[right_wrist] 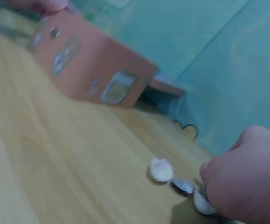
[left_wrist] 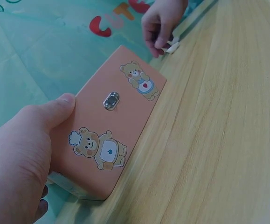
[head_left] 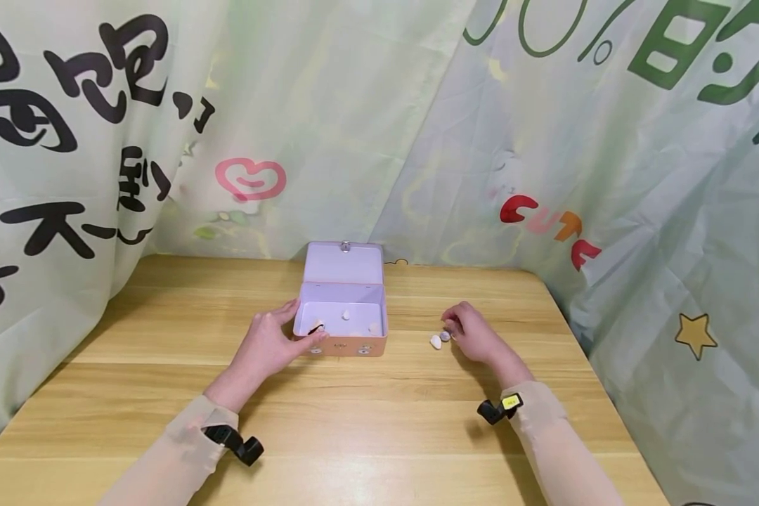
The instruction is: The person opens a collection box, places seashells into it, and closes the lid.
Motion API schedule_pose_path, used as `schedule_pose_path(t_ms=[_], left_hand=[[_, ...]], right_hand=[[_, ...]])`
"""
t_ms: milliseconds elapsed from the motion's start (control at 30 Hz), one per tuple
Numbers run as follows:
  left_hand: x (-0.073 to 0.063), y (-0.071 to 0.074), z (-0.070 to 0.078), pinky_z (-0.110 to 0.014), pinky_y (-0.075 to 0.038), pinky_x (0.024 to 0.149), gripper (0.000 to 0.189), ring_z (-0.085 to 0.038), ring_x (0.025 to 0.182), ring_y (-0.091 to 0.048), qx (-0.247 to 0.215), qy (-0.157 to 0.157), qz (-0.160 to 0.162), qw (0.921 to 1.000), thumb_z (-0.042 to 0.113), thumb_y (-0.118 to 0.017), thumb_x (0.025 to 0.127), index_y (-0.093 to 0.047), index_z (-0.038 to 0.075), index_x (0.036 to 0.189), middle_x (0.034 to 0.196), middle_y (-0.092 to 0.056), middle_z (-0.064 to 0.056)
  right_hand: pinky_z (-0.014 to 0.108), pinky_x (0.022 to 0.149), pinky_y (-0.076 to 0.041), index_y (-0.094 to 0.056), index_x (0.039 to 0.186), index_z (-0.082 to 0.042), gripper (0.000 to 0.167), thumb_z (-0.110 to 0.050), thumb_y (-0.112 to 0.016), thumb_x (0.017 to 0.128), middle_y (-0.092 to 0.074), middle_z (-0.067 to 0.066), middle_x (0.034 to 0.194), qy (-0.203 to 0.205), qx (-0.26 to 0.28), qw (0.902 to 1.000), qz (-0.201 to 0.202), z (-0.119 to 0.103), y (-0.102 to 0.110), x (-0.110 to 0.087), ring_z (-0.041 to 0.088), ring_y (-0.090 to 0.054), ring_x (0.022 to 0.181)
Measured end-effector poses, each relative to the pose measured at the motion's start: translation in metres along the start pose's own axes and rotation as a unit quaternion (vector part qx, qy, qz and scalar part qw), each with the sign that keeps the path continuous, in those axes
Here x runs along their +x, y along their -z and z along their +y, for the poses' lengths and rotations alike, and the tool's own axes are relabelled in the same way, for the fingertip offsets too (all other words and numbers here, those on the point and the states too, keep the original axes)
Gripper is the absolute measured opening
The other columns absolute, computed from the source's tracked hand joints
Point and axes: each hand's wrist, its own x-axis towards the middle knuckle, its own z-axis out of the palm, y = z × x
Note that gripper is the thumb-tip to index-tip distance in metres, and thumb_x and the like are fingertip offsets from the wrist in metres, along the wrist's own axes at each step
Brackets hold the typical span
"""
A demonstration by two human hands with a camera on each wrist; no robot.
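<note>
My left hand grips the left side of a small tin box, its thumb over the front rim and its fingers at the left wall. The box is orange-pink with bear pictures and a metal clasp; inside it is lilac and its lid stands raised. A few small seashells lie inside. To the right, my right hand is down at a little group of shells on the table: a white seashell, a bluish seashell and a ribbed seashell partly behind the hand. I cannot tell if its fingers pinch one.
Box and shells rest on a wooden table. A printed curtain with lettering and a pink heart hangs around the back and sides, close behind the lid. Each wrist wears a small black camera.
</note>
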Motion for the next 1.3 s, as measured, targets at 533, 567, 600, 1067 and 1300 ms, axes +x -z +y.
schedule_pose_path(t_ms=[533,567,600,1067,1300], left_hand=[[-0.001,0.000,0.002,-0.040,-0.055,0.067,0.101,-0.021,0.066,-0.060,0.003,-0.007,0.005,1.0000,0.068,-0.082,0.082,-0.057,-0.007,0.144,0.146,-0.055,-0.029],[-0.001,0.000,0.002,-0.039,-0.053,0.063,0.101,-0.020,0.064,-0.058,0.001,-0.005,0.005,1.0000,0.068,-0.082,0.082,-0.057,-0.007,0.144,0.146,-0.055,-0.028],[-0.001,0.000,0.002,-0.037,-0.051,0.058,0.102,-0.020,0.061,-0.055,0.000,-0.003,0.003,1.0000,0.069,-0.082,0.082,-0.057,-0.008,0.145,0.146,-0.055,-0.029],[-0.001,-0.001,-0.001,-0.045,-0.056,0.084,0.103,-0.039,0.103,-0.071,0.005,-0.012,0.009,0.9999,0.072,-0.080,0.082,-0.057,-0.007,0.144,0.145,-0.055,-0.029],[0.000,-0.001,-0.002,-0.048,-0.056,0.087,0.099,-0.045,0.115,-0.067,0.003,-0.010,0.009,0.9999,0.066,-0.083,0.082,-0.058,-0.008,0.144,0.145,-0.055,-0.028]], right_hand=[[0.041,0.083,-0.051,-0.069,0.121,0.003,0.022,-0.006,-0.073,0.101,-0.059,0.006,0.107,0.025,0.025,0.9971,-0.067,0.003,0.006,-0.011,0.018,-0.057,0.092],[0.040,0.083,-0.051,-0.070,0.120,0.002,0.021,-0.007,-0.074,0.101,-0.059,0.006,0.107,0.031,0.020,0.9971,-0.066,0.003,0.006,-0.011,0.018,-0.057,0.091],[0.040,0.083,-0.051,-0.071,0.119,0.001,0.022,-0.008,-0.075,0.100,-0.059,0.005,0.106,0.037,0.014,0.9971,-0.065,0.002,0.005,-0.011,0.017,-0.056,0.091],[0.051,0.086,-0.040,-0.073,0.111,-0.006,0.011,-0.009,-0.073,0.101,-0.063,0.001,0.105,0.078,-0.111,0.9907,-0.005,-0.001,-0.009,-0.012,0.026,-0.058,0.103],[0.051,0.091,-0.036,-0.067,0.115,-0.003,0.013,-0.009,-0.069,0.103,-0.064,0.004,0.106,0.065,-0.076,0.9948,0.020,0.000,-0.011,-0.013,0.028,-0.058,0.103]])
